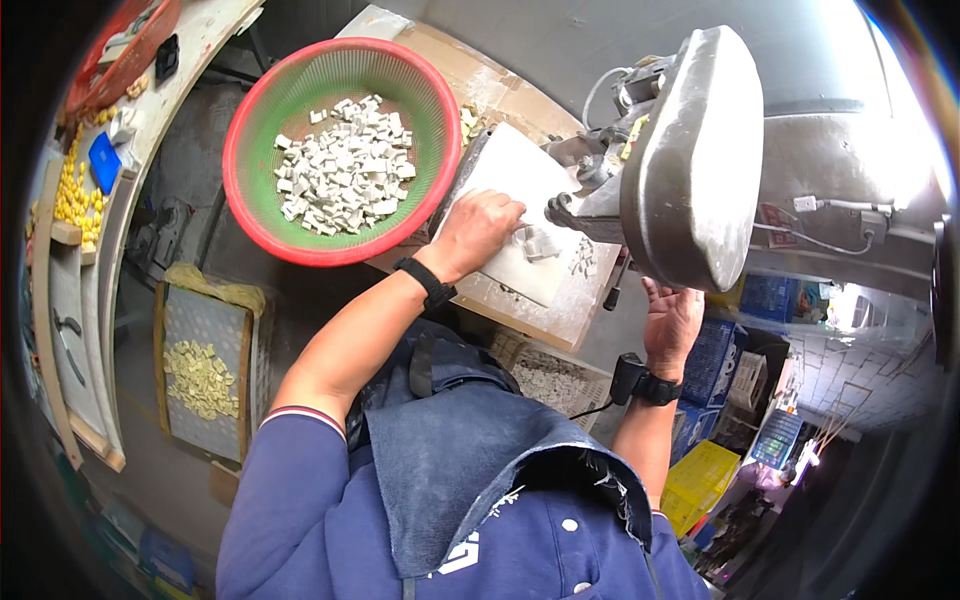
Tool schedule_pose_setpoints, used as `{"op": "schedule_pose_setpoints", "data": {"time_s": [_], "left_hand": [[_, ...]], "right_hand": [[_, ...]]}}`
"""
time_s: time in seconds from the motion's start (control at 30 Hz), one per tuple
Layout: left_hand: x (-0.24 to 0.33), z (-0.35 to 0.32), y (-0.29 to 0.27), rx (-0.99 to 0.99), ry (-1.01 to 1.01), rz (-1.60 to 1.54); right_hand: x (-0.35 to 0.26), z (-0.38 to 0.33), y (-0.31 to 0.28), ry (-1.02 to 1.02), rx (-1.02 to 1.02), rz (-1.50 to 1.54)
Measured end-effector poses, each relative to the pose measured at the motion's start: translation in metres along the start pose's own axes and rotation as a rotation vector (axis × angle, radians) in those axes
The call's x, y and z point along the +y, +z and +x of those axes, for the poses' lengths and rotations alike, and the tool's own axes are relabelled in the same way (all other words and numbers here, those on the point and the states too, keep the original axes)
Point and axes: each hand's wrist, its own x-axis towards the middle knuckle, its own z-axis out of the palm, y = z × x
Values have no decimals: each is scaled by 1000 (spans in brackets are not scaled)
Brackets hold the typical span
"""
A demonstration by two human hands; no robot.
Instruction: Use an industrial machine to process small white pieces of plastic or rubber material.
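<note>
My left hand is over a white board, its fingers curled and pressed together. Their tips are beside a few small pale blocks lying on the board; what they pinch is hidden. Over the blocks reaches the metal front of a bench machine with a large rounded grey cover. Just below that cover is my right hand, palm partly showing and fingers stretched upward and apart. The cover's lower edge hides some of those fingers, and I see nothing in them.
Left of the board, a red-rimmed green basket holds many small white blocks. Grey scraps lie on the worktable. Beneath it is a container of white pieces. A tray of yellowish pieces is lower left; a yellow crate is at right.
</note>
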Motion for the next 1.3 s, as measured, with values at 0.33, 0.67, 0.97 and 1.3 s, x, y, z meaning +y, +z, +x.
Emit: {"op": "schedule_pose_setpoints", "data": {"time_s": [0.33, 0.67, 0.97, 1.3], "left_hand": [[-1, 5, 14, 83, 9, 19], [-3, 4, 20, 95, 19, 35], [-4, 2, 20, 117, 29, 51], [-4, 1, 20, 106, 30, 63]], "right_hand": [[-27, 44, 1, -173, -197, -11], [-41, 54, -7, -234, -317, -101], [-31, 40, -3, -299, -150, -185], [-29, 20, 10, -482, -121, -484]]}}
